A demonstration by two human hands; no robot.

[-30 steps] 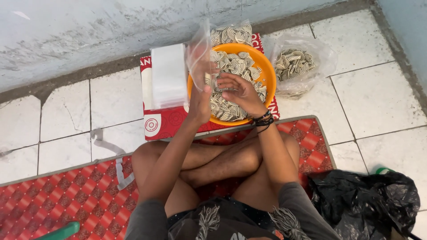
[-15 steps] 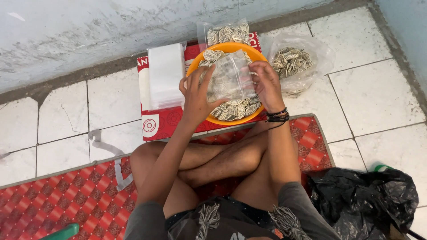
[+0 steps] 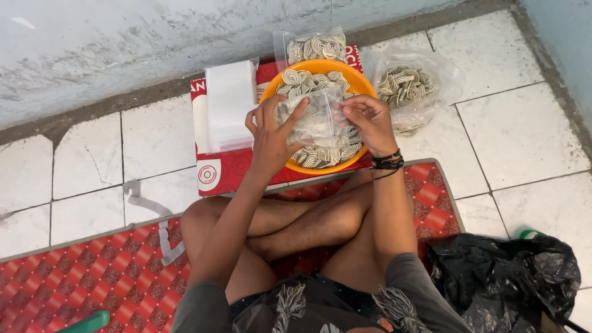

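Note:
Both hands hold a small clear plastic bag (image 3: 313,117) filled with round spiral-patterned snack discs, just above an orange bowl (image 3: 356,79) heaped with the same discs. My left hand (image 3: 271,132) grips the bag's left side, fingers spread over it. My right hand (image 3: 369,120), with dark bands on the wrist, pinches the bag's right edge. The bowl rests on a red and white cardboard box (image 3: 213,176).
A stack of empty clear bags (image 3: 229,105) lies on the box to the left. A filled small bag (image 3: 314,44) sits behind the bowl, a larger bag of discs (image 3: 407,86) to its right. A black plastic bag (image 3: 505,283) lies lower right. I sit cross-legged on a red patterned mat (image 3: 80,277).
The bag was held open while my right hand scooped discs from the bowl; now both hands have lowered the filled bag and grip its sides.

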